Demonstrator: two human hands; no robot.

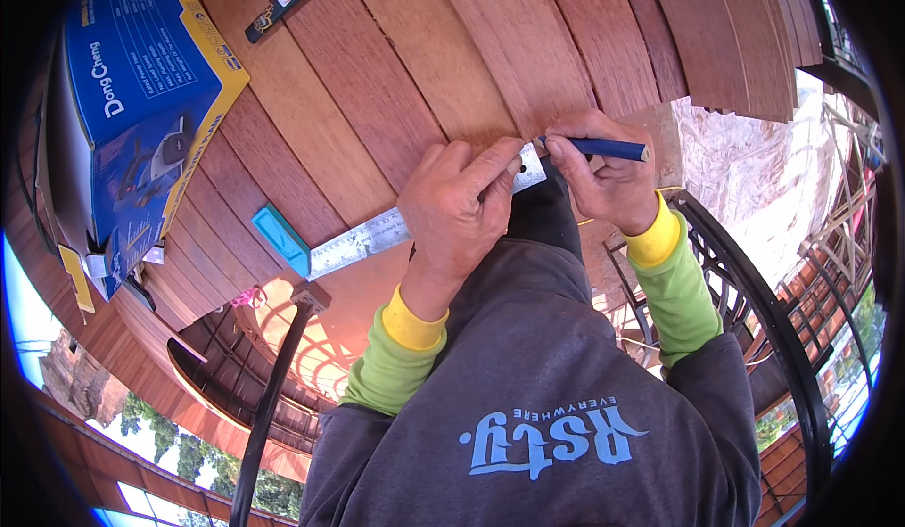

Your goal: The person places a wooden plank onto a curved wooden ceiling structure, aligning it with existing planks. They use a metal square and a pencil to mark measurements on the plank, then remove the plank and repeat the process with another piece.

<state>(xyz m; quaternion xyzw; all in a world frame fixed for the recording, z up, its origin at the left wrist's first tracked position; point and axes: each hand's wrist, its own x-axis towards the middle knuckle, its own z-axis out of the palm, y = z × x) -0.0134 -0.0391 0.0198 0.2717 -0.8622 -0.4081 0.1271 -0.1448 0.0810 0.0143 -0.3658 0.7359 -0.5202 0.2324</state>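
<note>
– Dark cloth of our shirt (566, 362) sits closest; how are our hands set?

– Our left hand (457, 205) half-curls over the blade of a metal square (363, 239), pressing; whether it pinches underneath, we can't tell. Our right hand (603, 176) grips a blue pencil (613, 148), point by the blade's end, beside our left fingertips.

– How do we mark well?

– We'd best keep the blade flat and the pencil snug to it, drawing lightly.

– And room?

– Beneath our left hand, the blade follows the near ends of the boards (339, 93); a slip towards us could drop it. Beyond that hand we have space; a blue box (132, 74) stands well left, a black rail (787, 331) curves right of our right hand.
</note>
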